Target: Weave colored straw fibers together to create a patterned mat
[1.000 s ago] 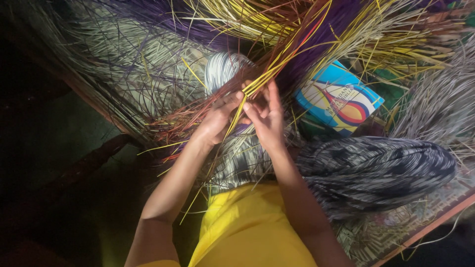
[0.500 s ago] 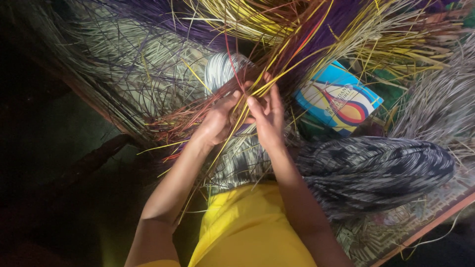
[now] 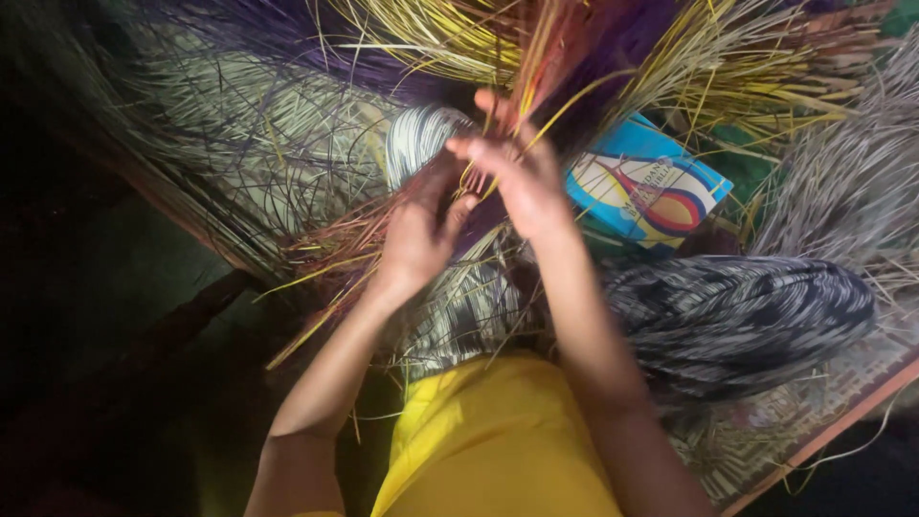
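Your fingertips are blurred and partly buried in the dyed straw strands (image 3: 536, 72), so exact contact is unclear. Your right hand (image 3: 522, 177), raised just left of the blue booklet (image 3: 646, 182), pinches yellow strands. Your left hand (image 3: 421, 235), lower and further left of the booklet, curls closed around reddish strands.

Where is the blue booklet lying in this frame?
In the head view the blue booklet lies right of centre on the woven mat, just right of the right hand, under the yellow straw strands.
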